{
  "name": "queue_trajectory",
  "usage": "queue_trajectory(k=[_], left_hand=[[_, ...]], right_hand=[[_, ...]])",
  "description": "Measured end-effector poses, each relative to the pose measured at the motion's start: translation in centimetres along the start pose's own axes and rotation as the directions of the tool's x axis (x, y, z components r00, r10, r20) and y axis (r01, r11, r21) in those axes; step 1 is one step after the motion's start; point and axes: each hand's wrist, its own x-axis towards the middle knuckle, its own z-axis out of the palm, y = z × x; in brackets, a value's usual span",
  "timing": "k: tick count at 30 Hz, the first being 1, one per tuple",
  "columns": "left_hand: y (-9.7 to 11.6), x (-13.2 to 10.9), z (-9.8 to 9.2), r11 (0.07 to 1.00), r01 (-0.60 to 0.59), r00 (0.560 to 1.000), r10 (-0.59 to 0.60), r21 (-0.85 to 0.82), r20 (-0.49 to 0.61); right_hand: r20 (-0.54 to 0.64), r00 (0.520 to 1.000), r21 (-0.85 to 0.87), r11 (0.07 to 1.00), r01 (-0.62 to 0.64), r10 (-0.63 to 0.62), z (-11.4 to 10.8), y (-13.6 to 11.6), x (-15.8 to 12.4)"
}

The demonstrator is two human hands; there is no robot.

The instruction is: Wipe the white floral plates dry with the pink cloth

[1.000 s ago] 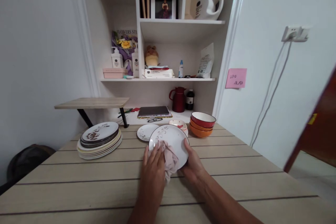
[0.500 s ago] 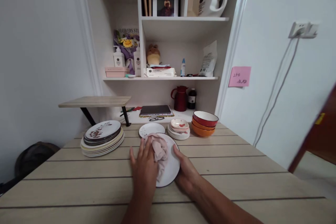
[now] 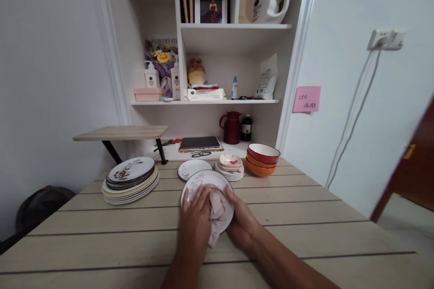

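A white plate with a dark rim and a grey floral print (image 3: 196, 181) is tilted up above the table in front of me. My right hand (image 3: 242, 219) grips its right edge, thumb on the face and fingers behind. My left hand (image 3: 196, 216) presses a crumpled pink cloth (image 3: 219, 207) against the plate's face, the cloth hanging over the lower rim. Behind it lies another white patterned plate (image 3: 190, 168) on the table. Just to its right stands a stack of small plates (image 3: 229, 174) with heart-printed dishes (image 3: 230, 160) on top.
At left is a tall stack of plates (image 3: 130, 180) beside a raised wooden shelf (image 3: 122, 132). Orange and red bowls (image 3: 261, 162) are stacked at the right. Glasses (image 3: 201, 154), a dark laptop-like slab (image 3: 199, 142) and a red jug (image 3: 232, 127) stand along the back.
My left hand and the cloth have moved right and down across the plate, uncovering the floral print at its upper left. My right hand still grips the edge.
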Motion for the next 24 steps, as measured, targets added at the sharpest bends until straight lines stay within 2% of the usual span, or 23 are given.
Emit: queue_trajectory(k=[3,5,9,12,14,18,21,24], left_hand=[[-0.5,0.1,0.1,1.0,0.007,1.0,-0.006,0.025,-0.031],[-0.7,0.1,0.1,0.995,0.082,0.996,-0.079,0.061,-0.048],[-1.0,0.0,-0.2,0.945,0.288,0.957,-0.279,0.153,-0.079],[-0.9,-0.3,-0.6,0.925,0.33,0.944,-0.324,0.187,-0.063],[-0.6,-0.3,-0.6,0.942,0.294,0.955,-0.296,0.163,-0.018],[0.0,-0.4,0.6,0.993,0.104,0.993,-0.107,0.061,0.049],[0.0,-0.4,1.5,0.999,-0.011,1.0,0.01,0.043,0.007],[-0.1,-0.1,1.6,0.998,-0.035,0.999,0.037,0.056,-0.034]], right_hand=[[0.097,0.994,-0.029,0.998,-0.049,0.052,0.2,1.3,0.1],[0.104,0.992,-0.044,0.996,-0.071,0.076,0.4,1.6,0.0],[0.008,0.999,-0.036,0.998,-0.051,0.051,0.5,1.0,-0.1],[-0.094,0.996,-0.012,1.0,0.004,-0.005,0.2,0.0,-0.1],[-0.156,0.987,0.0,0.999,0.038,-0.037,-0.2,-0.7,0.0],[-0.189,0.981,0.001,0.999,0.048,-0.047,-0.9,-1.6,0.1],[-0.153,0.988,-0.009,1.0,0.005,-0.006,-0.8,-1.5,0.0],[-0.033,0.999,0.008,0.999,-0.032,0.033,-0.2,-0.6,-0.2]])
